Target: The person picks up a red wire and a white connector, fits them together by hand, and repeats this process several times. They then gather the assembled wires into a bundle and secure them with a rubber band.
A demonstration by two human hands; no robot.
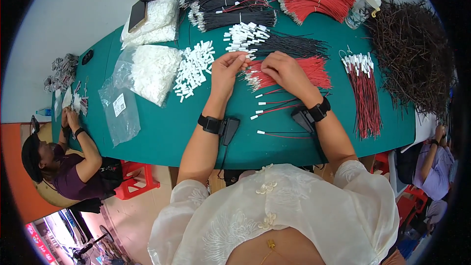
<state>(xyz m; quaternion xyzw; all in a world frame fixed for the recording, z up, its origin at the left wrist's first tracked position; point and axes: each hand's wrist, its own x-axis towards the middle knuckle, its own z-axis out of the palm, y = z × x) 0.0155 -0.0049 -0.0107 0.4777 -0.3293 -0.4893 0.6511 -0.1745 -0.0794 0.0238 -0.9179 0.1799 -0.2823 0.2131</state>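
Note:
My left hand (228, 72) is closed in a pinch at the near edge of a heap of white connector housings on black wires (248, 38). Anything between its fingertips is too small to make out. To its right, my right hand (288, 74) has its fingers curled together over a bundle of red wires (314, 71) with bare metal terminals at the left end. What those fingers grip, if anything, is hidden. Loose white housings (195, 68) lie left of my left hand. Below my hands rest several red-and-black wire pairs (279, 110) with white connectors.
A bag of white housings (154, 71) and a clear plastic bag (120, 118) are at left. Black wire bundles (230, 19) and red wire bundles (319, 0) lie at the back. At right are finished-looking cables (364, 100), a dark wire heap (412, 54) and a jar (360, 12). Co-workers sit at both sides.

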